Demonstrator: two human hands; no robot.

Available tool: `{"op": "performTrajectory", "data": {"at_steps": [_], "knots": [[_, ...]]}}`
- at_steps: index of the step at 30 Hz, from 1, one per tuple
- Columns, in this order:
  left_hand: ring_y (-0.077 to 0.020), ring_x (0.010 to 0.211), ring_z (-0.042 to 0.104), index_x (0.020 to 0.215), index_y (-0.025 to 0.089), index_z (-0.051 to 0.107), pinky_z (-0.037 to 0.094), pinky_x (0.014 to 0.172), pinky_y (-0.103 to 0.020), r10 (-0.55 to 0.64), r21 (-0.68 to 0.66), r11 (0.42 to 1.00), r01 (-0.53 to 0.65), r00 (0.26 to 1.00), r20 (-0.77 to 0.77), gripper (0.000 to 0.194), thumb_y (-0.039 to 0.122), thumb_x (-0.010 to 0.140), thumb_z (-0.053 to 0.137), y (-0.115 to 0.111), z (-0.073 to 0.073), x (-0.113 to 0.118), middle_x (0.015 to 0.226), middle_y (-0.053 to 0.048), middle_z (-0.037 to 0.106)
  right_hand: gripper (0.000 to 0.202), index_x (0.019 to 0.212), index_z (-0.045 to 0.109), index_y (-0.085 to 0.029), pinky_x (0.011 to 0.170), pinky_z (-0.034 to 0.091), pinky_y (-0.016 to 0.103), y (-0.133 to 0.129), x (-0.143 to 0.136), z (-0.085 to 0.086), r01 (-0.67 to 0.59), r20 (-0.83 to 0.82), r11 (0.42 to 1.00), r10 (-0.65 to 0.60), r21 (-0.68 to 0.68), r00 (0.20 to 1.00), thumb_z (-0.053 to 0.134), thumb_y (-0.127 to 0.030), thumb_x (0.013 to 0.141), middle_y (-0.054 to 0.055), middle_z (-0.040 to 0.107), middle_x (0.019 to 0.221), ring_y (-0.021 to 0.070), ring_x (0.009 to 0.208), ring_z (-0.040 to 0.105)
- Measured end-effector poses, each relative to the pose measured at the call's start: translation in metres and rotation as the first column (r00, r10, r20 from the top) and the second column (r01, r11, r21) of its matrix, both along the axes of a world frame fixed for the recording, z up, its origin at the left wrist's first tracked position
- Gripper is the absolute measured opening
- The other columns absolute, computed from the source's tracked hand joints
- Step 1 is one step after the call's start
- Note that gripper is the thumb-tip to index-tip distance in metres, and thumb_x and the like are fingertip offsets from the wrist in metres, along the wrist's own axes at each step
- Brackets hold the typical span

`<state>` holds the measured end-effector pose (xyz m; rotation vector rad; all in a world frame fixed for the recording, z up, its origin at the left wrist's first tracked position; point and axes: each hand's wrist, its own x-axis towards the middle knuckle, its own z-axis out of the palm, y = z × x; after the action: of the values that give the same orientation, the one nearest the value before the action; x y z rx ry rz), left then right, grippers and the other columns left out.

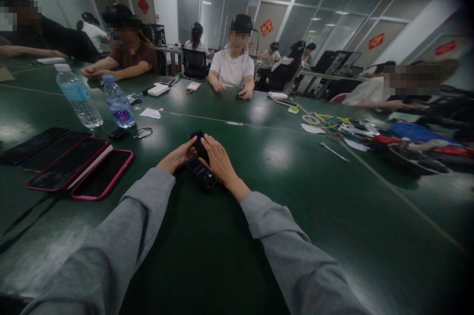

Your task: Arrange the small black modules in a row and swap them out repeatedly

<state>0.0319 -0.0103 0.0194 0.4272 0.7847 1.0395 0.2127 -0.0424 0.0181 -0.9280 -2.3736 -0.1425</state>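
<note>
My left hand (180, 153) and my right hand (221, 161) meet over the middle of the green table. Between them they hold a small black block-like device (200, 146), its top end showing above the fingers. The left thumb and fingers grip its left side. Right-hand fingers lie bent over its right side and cover part of it. Just below, a black phone-like device (202, 173) with a partly lit screen rests on the table under the hands. Whether the two black pieces are joined I cannot tell.
Several phones, one a red-edged phone (102, 175), lie at left. Behind them stand a clear water bottle (78, 95) and a blue-capped bottle (118, 102). At right are a wrench (334, 152) and a cable heap (340, 125). A person (234, 65) sits opposite.
</note>
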Motion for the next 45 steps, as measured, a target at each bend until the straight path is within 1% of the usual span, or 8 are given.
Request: {"op": "performTrajectory", "data": {"at_steps": [8, 14, 19, 25, 33, 38, 42, 45], "knots": [[-0.0199, 0.069, 0.064, 0.109, 0.011, 0.067, 0.053, 0.066, -0.031, -0.04, -0.011, 0.999, 0.041, 0.995, 0.096, 0.038, 0.042, 0.095, 0.051, -0.002, 0.005, 0.0, 0.074, -0.009, 0.068, 0.067, 0.156, 0.016, -0.014, 0.121, 0.021, 0.047, 0.009, -0.001, -0.011, 0.05, 0.018, 0.997, -0.049, -0.061, 0.999, 0.04, -0.041, 0.1, 0.013, 0.016, 0.161, 0.0238, 0.15, 0.011], [-0.015, 0.058, 0.06, 0.1, 0.011, 0.064, 0.05, 0.055, -0.025, -0.048, -0.027, 0.998, 0.049, 0.997, 0.067, 0.043, 0.05, 0.095, 0.047, -0.002, 0.006, 0.001, 0.066, -0.005, 0.064, 0.067, 0.155, 0.017, -0.016, 0.108, 0.041, 0.049, 0.01, 0.0, -0.014, 0.103, 0.038, 0.97, -0.098, -0.218, 0.995, 0.045, -0.036, 0.097, 0.019, 0.033, 0.151, 0.0294, 0.138, 0.037], [-0.0147, 0.06, 0.062, 0.095, 0.012, 0.062, 0.051, 0.057, -0.025, -0.032, 0.003, 0.999, 0.032, 0.999, 0.023, 0.043, 0.052, 0.094, 0.047, 0.005, -0.002, -0.001, 0.07, -0.006, 0.065, 0.068, 0.155, 0.013, -0.018, 0.087, 0.054, 0.043, 0.007, -0.001, -0.008, 0.128, 0.056, 0.944, -0.117, -0.304, 0.992, 0.044, -0.038, 0.098, 0.018, 0.042, 0.139, 0.0263, 0.104, 0.062], [-0.0159, 0.064, 0.063, 0.092, 0.013, 0.062, 0.052, 0.06, -0.026, -0.048, 0.038, 0.998, 0.048, 0.999, -0.014, 0.045, 0.054, 0.095, 0.044, 0.011, -0.01, -0.004, 0.073, -0.007, 0.066, 0.065, 0.155, 0.015, -0.019, 0.081, 0.054, 0.039, 0.005, -0.002, -0.004, 0.139, 0.061, 0.944, -0.126, -0.299, 0.99, 0.042, -0.041, 0.099, 0.017, 0.044, 0.133, 0.024, 0.095, 0.063], [-0.0153, 0.061, 0.062, 0.093, 0.012, 0.061, 0.049, 0.056, -0.025, -0.025, 0.005, 1.0, 0.025, 1.0, 0.014, 0.046, 0.055, 0.094, 0.045, 0.006, -0.003, 0.0, 0.072, -0.007, 0.065, 0.063, 0.154, 0.019, -0.013, 0.085, 0.053, 0.044, 0.005, -0.001, -0.008, 0.155, 0.079, 0.958, -0.14, -0.243, 0.987, 0.039, -0.038, 0.099, 0.018, 0.048, 0.128, 0.0263, 0.095, 0.062], [-0.0168, 0.066, 0.065, 0.102, 0.011, 0.06, 0.052, 0.061, -0.027, -0.039, -0.013, 0.999, 0.04, 0.998, 0.042, 0.049, 0.057, 0.093, 0.045, 0.001, 0.004, 0.0, 0.077, -0.009, 0.067, 0.062, 0.154, 0.021, -0.015, 0.089, 0.052, 0.044, -0.001, 0.0, -0.001, 0.166, -0.083, 0.975, -0.18, -0.15, 0.98, 0.036, -0.038, 0.098, 0.018, 0.045, 0.134, 0.0269, 0.101, 0.059], [-0.019, 0.074, 0.067, 0.107, 0.01, 0.058, 0.053, 0.065, -0.029, -0.046, 0.014, 0.999, 0.046, 0.998, 0.047, 0.053, 0.058, 0.094, 0.04, -0.002, 0.009, 0.001, 0.088, -0.013, 0.069, 0.062, 0.154, 0.02, -0.015, 0.093, 0.049, 0.042, 0.008, 0.021, 0.008, 0.31, -0.275, 0.949, -0.313, -0.058, 0.909, 0.034, -0.039, 0.098, 0.018, 0.042, 0.137, 0.0268, 0.11, 0.055], [-0.0197, 0.079, 0.068, 0.11, 0.009, 0.056, 0.054, 0.068, -0.029, -0.052, 0.015, 0.999, 0.051, 0.998, 0.034, 0.053, 0.056, 0.096, 0.037, -0.004, 0.012, 0.002, 0.095, -0.015, 0.068, 0.06, 0.152, 0.025, -0.012, 0.093, 0.047, 0.042, 0.026, 0.059, 0.009, 0.501, -0.323, 0.864, -0.49, -0.054, 0.81, 0.034, -0.037, 0.098, 0.019, 0.044, 0.133, 0.0271, 0.112, 0.053]]}}
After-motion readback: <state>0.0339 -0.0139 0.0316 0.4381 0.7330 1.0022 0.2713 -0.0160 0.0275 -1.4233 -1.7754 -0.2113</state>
